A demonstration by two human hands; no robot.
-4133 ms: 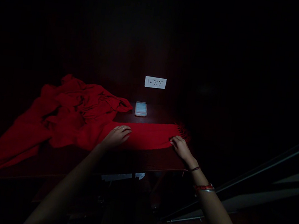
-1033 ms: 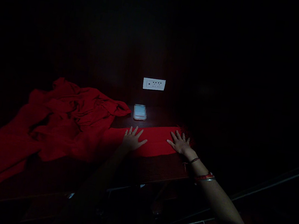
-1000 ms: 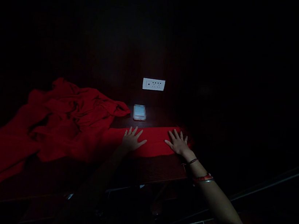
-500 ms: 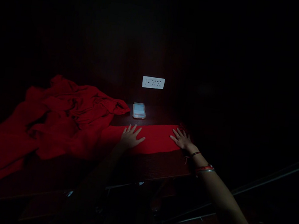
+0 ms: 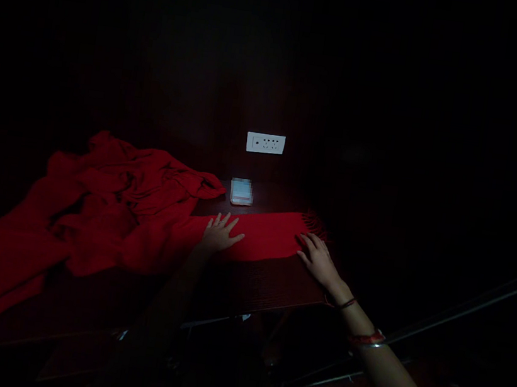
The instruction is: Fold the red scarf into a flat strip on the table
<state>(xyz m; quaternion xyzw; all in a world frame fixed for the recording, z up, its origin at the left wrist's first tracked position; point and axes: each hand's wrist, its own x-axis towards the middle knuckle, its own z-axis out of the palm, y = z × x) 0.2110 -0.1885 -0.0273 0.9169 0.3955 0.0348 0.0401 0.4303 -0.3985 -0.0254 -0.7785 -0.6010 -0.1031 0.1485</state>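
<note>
Presently, the red scarf (image 5: 267, 236) lies on the dark table (image 5: 275, 284), in front of a small pale thing (image 5: 241, 192), which is blurred, and below the white socket (image 5: 265, 144). Its right part is a flat strip, ending in a fringe (image 5: 314, 220); its left part is a loose heap (image 5: 133, 202) with many creases.

The left hand (image 5: 218, 236) rests palm down on the strip, near the heap, with the fingers spread wide. The right hand (image 5: 319, 262) is at the near corner of the fringed end, its fingers parted and a little bent. No pinch is visible there; if the fingertips press the cloth or only hover above it, I cannot tell.

The step in hand seems to be smoothing and straightening this end. To do it well, the left palm should press as an anchor, firmly but without dragging, so that the heap does not pull the strip back. The right hand should stroke lightly outward, with flat fingers, toward the fringe, and set the near edge straight, because this edge looks slightly wavy. The threads deserve a gentle combing, since they lie uneven. In such poor light, it is wise to feel for folds with the fingertips also.
</note>
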